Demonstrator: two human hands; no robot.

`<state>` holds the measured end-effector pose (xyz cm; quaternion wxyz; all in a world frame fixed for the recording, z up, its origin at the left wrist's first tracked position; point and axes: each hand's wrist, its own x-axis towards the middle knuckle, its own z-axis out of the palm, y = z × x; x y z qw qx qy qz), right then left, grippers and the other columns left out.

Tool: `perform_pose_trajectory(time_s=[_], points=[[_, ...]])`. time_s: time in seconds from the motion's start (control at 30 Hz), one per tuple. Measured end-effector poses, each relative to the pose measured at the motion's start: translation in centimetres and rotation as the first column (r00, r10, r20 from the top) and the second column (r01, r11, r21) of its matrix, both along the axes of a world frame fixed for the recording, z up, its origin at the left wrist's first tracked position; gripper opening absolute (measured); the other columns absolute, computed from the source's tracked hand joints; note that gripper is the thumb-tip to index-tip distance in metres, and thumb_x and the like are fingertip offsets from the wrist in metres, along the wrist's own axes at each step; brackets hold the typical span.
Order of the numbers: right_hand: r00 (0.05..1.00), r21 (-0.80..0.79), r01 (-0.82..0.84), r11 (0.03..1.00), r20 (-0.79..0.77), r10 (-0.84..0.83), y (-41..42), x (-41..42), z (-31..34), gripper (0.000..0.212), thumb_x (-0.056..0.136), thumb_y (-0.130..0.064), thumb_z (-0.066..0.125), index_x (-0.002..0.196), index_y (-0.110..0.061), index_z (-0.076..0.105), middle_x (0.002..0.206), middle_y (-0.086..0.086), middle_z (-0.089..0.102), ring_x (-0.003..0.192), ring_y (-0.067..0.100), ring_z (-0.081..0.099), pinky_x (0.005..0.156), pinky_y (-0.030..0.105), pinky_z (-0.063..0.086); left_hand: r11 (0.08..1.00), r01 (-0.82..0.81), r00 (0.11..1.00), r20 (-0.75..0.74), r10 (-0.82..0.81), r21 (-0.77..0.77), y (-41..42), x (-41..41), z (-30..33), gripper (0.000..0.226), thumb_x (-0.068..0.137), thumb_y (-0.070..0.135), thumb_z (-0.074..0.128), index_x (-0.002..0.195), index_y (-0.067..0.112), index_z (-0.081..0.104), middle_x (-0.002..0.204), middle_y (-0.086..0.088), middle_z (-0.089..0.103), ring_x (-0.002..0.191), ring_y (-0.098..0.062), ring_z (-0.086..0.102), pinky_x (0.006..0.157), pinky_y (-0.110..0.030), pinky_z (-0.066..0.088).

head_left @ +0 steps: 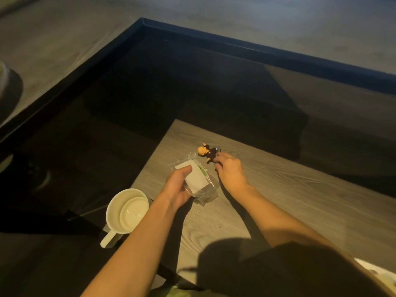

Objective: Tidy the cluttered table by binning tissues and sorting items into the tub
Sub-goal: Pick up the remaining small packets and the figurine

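Note:
On the grey wood table [289,200], my left hand [177,185] grips a tissue pack [198,181], white tissues in clear plastic wrap with a green stripe, lifted a little off the surface. My right hand [230,170] pinches a small toy figure [206,152] with a yellow head and a dark brown body, near the table's far left corner. The two hands are close together, the figure just beyond the pack.
A white tub with a handle [126,213] stands on the floor just left of the table's edge; it looks empty. Dark floor and a dark ledge lie beyond the table. Something pale [379,273] shows at the lower right corner.

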<state>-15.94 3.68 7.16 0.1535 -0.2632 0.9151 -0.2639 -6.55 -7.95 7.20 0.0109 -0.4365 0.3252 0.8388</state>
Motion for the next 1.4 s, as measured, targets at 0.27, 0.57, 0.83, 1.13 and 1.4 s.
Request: perform_pose_trajectory(time_s=[0.27, 0.57, 0.83, 1.13, 1.4], points=[[0.993, 0.163, -0.106, 0.981, -0.036, 0.114, 1.3, 0.8, -0.8, 0.07, 0.089, -0.017, 0.058, 0.146, -0.03, 0.019, 0.159, 0.008, 0.009, 0.145, 0.03, 0.013, 0.117, 0.047, 0.017, 0.999, -0.021, 0.998, 0.065, 0.023, -0.034, 1.5, 1.7, 0.8, 0.046, 0.09, 0.008, 0.051, 0.135, 0.015, 0.042, 0.129, -0.017, 0.053, 0.12, -0.04, 0.05, 0.096, -0.059, 0.043], [0.98, 0.237, -0.074, 0.969, -0.165, 0.115, -0.1, 1.2, -1.3, 0.052, 0.088, -0.009, 0.057, 0.135, -0.016, 0.036, 0.134, 0.016, 0.047, 0.12, 0.033, 0.048, 0.099, 0.044, 0.043, 0.998, -0.06, 0.995, 0.08, 0.061, -0.016, 2.2, 5.2, 2.6, 0.04, 0.09, 0.005, 0.051, 0.129, 0.012, 0.046, 0.131, -0.019, 0.053, 0.121, -0.041, 0.05, 0.099, -0.058, 0.041], [0.995, -0.139, 0.091, 0.986, -0.014, -0.094, 5.9, 5.7, 0.1, 0.018, 0.094, -0.017, 0.048, 0.106, -0.014, 0.061, 0.113, 0.008, 0.058, 0.097, 0.023, 0.056, 0.084, 0.037, 0.048, 0.999, 0.039, 0.997, 0.06, -0.038, -0.022, 5.8, 5.1, 2.7, 0.039, 0.092, 0.018, 0.051, 0.129, 0.007, 0.053, 0.12, -0.021, 0.061, 0.108, -0.037, 0.058, 0.091, -0.054, 0.046], [0.969, -0.35, 0.245, 0.904, 0.049, -0.244, 16.2, 9.3, 3.2, 0.01, 0.088, -0.024, 0.059, 0.097, -0.022, 0.057, 0.12, -0.011, 0.037, 0.095, -0.003, 0.046, 0.083, 0.024, 0.052, 0.901, 0.433, 0.892, -0.129, -0.432, -0.022, 14.7, 0.4, 4.6, 0.023, 0.088, 0.018, 0.05, 0.1, 0.007, 0.068, 0.085, -0.011, 0.071, 0.07, -0.021, 0.069, 0.062, -0.03, 0.056], [0.704, -0.634, 0.568, 0.526, 0.042, -0.709, 31.3, 9.0, 8.0, 0.016, 0.088, -0.015, 0.06, 0.1, -0.023, 0.053, 0.124, -0.003, 0.042, 0.103, -0.017, 0.042, 0.077, -0.003, 0.037, 0.683, 0.723, 0.632, -0.298, -0.716, -0.107, 31.5, -4.9, 10.6, 0.034, 0.09, 0.03, 0.053, 0.114, 0.009, 0.064, 0.107, -0.016, 0.069, 0.099, -0.026, 0.065, 0.098, -0.043, 0.045]])
